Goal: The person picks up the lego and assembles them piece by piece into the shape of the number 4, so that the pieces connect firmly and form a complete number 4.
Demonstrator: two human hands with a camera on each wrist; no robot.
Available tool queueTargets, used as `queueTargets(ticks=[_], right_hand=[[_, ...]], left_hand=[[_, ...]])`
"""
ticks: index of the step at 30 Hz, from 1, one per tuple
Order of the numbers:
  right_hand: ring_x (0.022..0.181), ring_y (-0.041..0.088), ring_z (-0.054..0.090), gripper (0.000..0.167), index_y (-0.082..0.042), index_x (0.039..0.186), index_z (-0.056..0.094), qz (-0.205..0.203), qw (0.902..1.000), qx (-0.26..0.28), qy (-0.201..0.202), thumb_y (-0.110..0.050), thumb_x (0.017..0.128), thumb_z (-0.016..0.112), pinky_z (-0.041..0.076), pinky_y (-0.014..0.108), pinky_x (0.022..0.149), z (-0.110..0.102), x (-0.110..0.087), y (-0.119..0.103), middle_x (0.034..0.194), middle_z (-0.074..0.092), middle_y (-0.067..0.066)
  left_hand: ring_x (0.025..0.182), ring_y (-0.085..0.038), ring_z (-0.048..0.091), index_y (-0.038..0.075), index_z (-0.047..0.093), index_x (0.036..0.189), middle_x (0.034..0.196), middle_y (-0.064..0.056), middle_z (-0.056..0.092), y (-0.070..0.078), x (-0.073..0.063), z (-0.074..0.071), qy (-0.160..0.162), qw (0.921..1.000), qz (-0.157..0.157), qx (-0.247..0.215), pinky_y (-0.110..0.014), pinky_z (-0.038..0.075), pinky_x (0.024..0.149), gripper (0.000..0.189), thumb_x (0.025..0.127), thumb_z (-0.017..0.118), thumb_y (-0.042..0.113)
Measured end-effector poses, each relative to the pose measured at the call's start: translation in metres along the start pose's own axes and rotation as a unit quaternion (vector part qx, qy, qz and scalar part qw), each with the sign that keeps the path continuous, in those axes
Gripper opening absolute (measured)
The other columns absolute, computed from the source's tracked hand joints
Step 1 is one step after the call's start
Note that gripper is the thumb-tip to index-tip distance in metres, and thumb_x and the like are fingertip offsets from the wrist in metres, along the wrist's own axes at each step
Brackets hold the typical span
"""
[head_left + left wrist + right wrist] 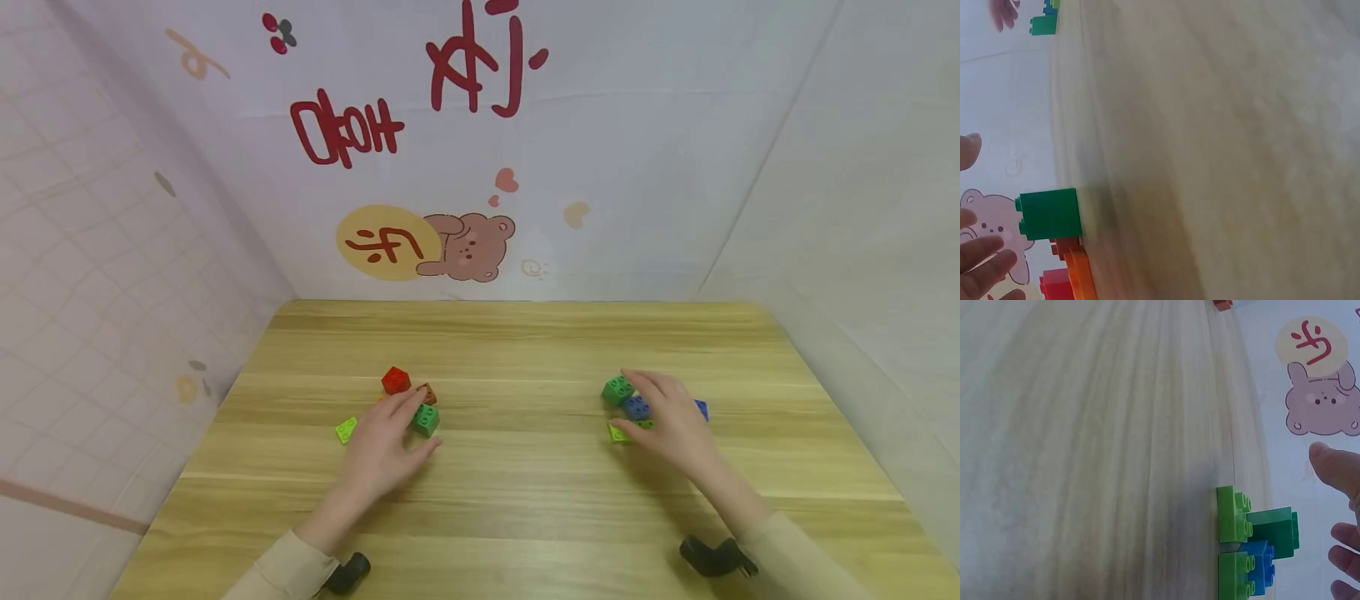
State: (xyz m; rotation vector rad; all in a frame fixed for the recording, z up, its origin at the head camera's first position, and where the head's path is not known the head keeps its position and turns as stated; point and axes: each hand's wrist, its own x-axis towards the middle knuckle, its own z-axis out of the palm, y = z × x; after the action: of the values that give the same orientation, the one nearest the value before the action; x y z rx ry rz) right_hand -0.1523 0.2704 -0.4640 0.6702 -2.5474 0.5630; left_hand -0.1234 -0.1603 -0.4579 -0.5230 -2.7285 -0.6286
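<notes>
My left hand [381, 446] hovers over the left group of toy building blocks, fingers spread and holding nothing. Around it lie a dark green block [426, 421], a brown block [429, 393], a red block [395, 381] and a flat lime block [347, 430]. An orange block [1080, 275] shows beside the red one in the left wrist view. Over the right group, my right hand [678, 429] has thumb and fingers apart with nothing between them. Below it are a green block [618, 390], a blue block [637, 407], lime blocks [619, 432] and another blue piece [702, 408], partly covered.
The two groups lie on a wood-grain table [517, 483], with bare surface between them. White printed cloth [630, 167] hangs behind and along both sides. Black curved pieces [351, 572] sit at both wrists, close above the table's front part.
</notes>
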Motion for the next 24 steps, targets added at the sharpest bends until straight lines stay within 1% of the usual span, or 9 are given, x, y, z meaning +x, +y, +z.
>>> queueTargets(ticks=[4, 6, 9, 13, 16, 20, 22, 24], right_hand=[[0.109, 0.043, 0.055, 0.079, 0.004, 0.132, 0.057, 0.008, 0.9999, -0.007, -0.002, -0.023, 0.066, 0.093, 0.045, 0.059, 0.09, 0.001, 0.004, 0.003, 0.122, 0.061, 0.023], [0.108, 0.043, 0.056, 0.079, 0.004, 0.131, 0.058, 0.015, 0.9998, -0.013, -0.003, -0.024, 0.066, 0.093, 0.045, 0.059, 0.09, 0.001, 0.005, 0.005, 0.12, 0.061, 0.024], [0.108, 0.044, 0.055, 0.08, 0.003, 0.131, 0.058, 0.031, 0.9994, -0.012, -0.006, -0.025, 0.065, 0.093, 0.044, 0.06, 0.091, 0.002, 0.006, 0.007, 0.119, 0.062, 0.024], [0.109, 0.045, 0.054, 0.08, 0.003, 0.132, 0.057, 0.052, 0.9986, -0.003, -0.014, -0.026, 0.066, 0.093, 0.041, 0.061, 0.093, 0.003, 0.006, 0.011, 0.119, 0.062, 0.025], [0.11, 0.046, 0.054, 0.08, 0.004, 0.132, 0.057, 0.06, 0.998, -0.003, -0.02, -0.027, 0.067, 0.093, 0.041, 0.061, 0.094, 0.004, 0.005, 0.014, 0.12, 0.062, 0.025], [0.109, 0.047, 0.055, 0.078, 0.003, 0.132, 0.057, 0.073, 0.9967, -0.005, -0.036, -0.029, 0.07, 0.091, 0.042, 0.061, 0.093, 0.003, 0.006, 0.014, 0.12, 0.062, 0.027], [0.11, 0.047, 0.054, 0.076, 0.003, 0.133, 0.057, 0.084, 0.9953, -0.004, -0.047, -0.029, 0.072, 0.09, 0.042, 0.062, 0.093, 0.003, 0.007, 0.014, 0.121, 0.062, 0.027], [0.112, 0.047, 0.054, 0.075, 0.003, 0.134, 0.056, 0.094, 0.9938, -0.001, -0.058, -0.029, 0.074, 0.088, 0.041, 0.062, 0.095, 0.003, 0.008, 0.014, 0.122, 0.062, 0.027]], left_hand=[[0.115, -0.033, 0.058, 0.008, 0.06, 0.136, 0.127, -0.012, 0.062, -0.006, 0.0, 0.002, 0.014, 0.9995, -0.004, -0.027, -0.053, 0.048, 0.095, 0.073, 0.075, 0.087, 0.037], [0.113, -0.032, 0.059, 0.008, 0.061, 0.135, 0.125, -0.011, 0.063, -0.01, 0.001, 0.004, 0.017, 0.9993, -0.006, -0.033, -0.052, 0.049, 0.093, 0.072, 0.074, 0.088, 0.034], [0.112, -0.032, 0.059, 0.008, 0.062, 0.134, 0.123, -0.011, 0.064, -0.014, 0.003, 0.006, 0.01, 0.9987, -0.014, -0.048, -0.05, 0.05, 0.092, 0.071, 0.073, 0.09, 0.029], [0.112, -0.033, 0.059, 0.007, 0.062, 0.134, 0.123, -0.012, 0.064, -0.018, 0.005, 0.006, -0.009, 0.9966, -0.036, -0.074, -0.05, 0.05, 0.093, 0.068, 0.073, 0.09, 0.022], [0.115, -0.034, 0.058, 0.007, 0.062, 0.135, 0.125, -0.014, 0.063, -0.02, 0.007, 0.006, -0.019, 0.994, -0.057, -0.092, -0.052, 0.049, 0.094, 0.067, 0.074, 0.089, 0.02], [0.121, -0.037, 0.054, 0.008, 0.061, 0.136, 0.13, -0.016, 0.061, -0.022, 0.007, 0.005, -0.025, 0.9906, -0.083, -0.106, -0.056, 0.046, 0.098, 0.068, 0.075, 0.089, 0.02], [0.123, -0.038, 0.053, 0.008, 0.061, 0.136, 0.131, -0.017, 0.06, -0.023, 0.007, 0.005, -0.027, 0.9901, -0.087, -0.107, -0.057, 0.045, 0.099, 0.068, 0.075, 0.088, 0.02], [0.123, -0.038, 0.053, 0.008, 0.061, 0.136, 0.132, -0.017, 0.06, -0.025, 0.007, 0.006, -0.03, 0.9903, -0.081, -0.109, -0.056, 0.044, 0.1, 0.068, 0.075, 0.089, 0.019]])
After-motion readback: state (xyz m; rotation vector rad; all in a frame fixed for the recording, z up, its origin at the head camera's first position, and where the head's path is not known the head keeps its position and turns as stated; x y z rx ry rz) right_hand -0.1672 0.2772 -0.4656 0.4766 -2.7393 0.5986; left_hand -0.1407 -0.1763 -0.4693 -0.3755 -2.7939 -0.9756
